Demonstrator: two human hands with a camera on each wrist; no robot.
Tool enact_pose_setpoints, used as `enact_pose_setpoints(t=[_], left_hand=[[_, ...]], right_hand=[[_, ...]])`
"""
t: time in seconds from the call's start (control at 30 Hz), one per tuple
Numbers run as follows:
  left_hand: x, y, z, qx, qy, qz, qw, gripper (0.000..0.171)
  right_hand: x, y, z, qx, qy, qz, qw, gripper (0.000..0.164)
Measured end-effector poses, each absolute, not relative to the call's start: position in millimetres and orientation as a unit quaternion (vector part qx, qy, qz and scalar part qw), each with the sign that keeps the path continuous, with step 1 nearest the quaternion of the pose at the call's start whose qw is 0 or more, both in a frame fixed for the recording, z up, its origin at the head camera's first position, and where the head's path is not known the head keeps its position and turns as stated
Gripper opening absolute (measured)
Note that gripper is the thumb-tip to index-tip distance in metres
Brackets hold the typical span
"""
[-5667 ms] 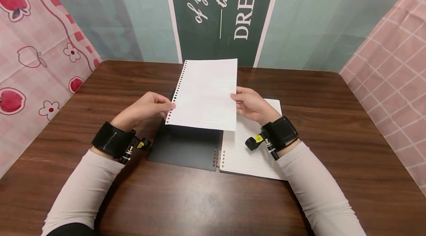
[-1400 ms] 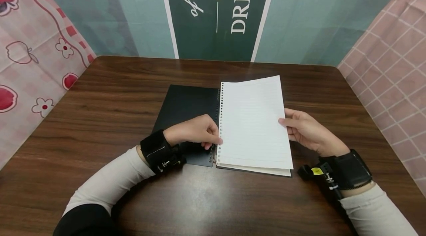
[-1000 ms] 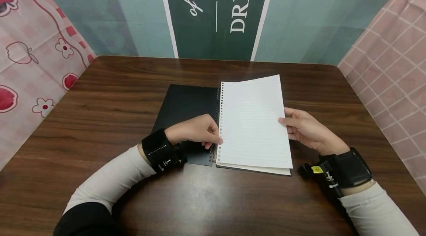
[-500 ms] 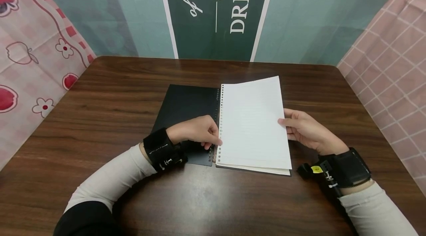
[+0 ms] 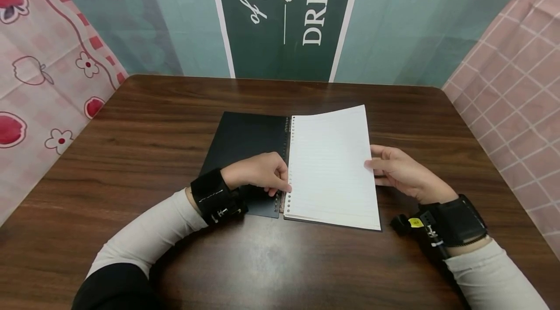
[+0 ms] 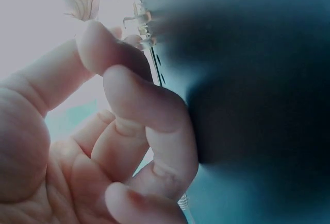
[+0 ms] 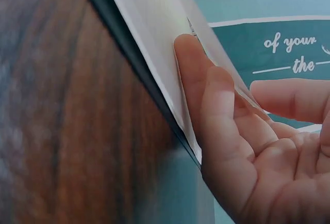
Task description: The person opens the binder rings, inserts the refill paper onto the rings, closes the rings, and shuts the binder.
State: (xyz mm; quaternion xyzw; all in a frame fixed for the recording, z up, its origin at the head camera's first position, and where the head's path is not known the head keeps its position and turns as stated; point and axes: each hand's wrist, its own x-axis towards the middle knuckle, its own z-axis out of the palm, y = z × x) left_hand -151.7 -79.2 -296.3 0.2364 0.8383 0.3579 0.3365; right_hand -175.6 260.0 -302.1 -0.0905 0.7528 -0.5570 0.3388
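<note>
An open loose-leaf notebook has a black cover [image 5: 249,137] on the left and ruled paper on the right. My left hand [image 5: 260,171] reaches across the cover, its thumb and index finger pinching the punched left edge of a white sheet [image 5: 330,164] beside the rings. In the left wrist view, curled fingers [image 6: 154,105] sit right at the binder rings [image 6: 142,18]. My right hand [image 5: 400,174] holds the sheet's right edge, thumb on top and fingers beneath. The right wrist view shows those fingers [image 7: 219,110] between the sheet and the pages under it.
The notebook lies on a dark wooden table [image 5: 153,140]. Behind the table hangs a green cloth with white lettering [image 5: 315,13]. Pink patterned cloth [image 5: 48,72] borders the left side, and pink checked cloth [image 5: 520,67] the right.
Earlier the sheet was held up over the notebook; it came down onto the right-hand pages. Over the last second its far and right edges sank slightly, the right hand following. The left hand barely moved.
</note>
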Motion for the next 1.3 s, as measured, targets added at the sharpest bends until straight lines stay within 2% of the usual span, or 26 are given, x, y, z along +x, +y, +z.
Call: enact_pose_setpoints(t=[0.43, 0.67, 0.83, 1.1, 1.3], left_hand=[[-153, -80, -298, 0.234, 0.832, 0.366, 0.346, 0.019], [-160, -82, -295, 0.234, 0.838, 0.370, 0.326, 0.024], [-176, -84, -287, 0.232, 0.849, 0.387, 0.276, 0.025], [-206, -77, -278, 0.211, 0.901, 0.357, 0.127, 0.017], [-218, -65, -280, 0.177, 0.938, 0.289, 0.072, 0.021]], right_hand=[[-176, 263, -299, -0.079, 0.764, -0.544, 0.338, 0.063], [-177, 269, -295, -0.073, 0.819, -0.493, 0.285, 0.056], [-179, 272, -293, -0.078, 0.838, -0.470, 0.265, 0.059], [-179, 273, -292, -0.077, 0.846, -0.455, 0.268, 0.059], [-179, 273, -291, -0.074, 0.849, -0.447, 0.270, 0.059]])
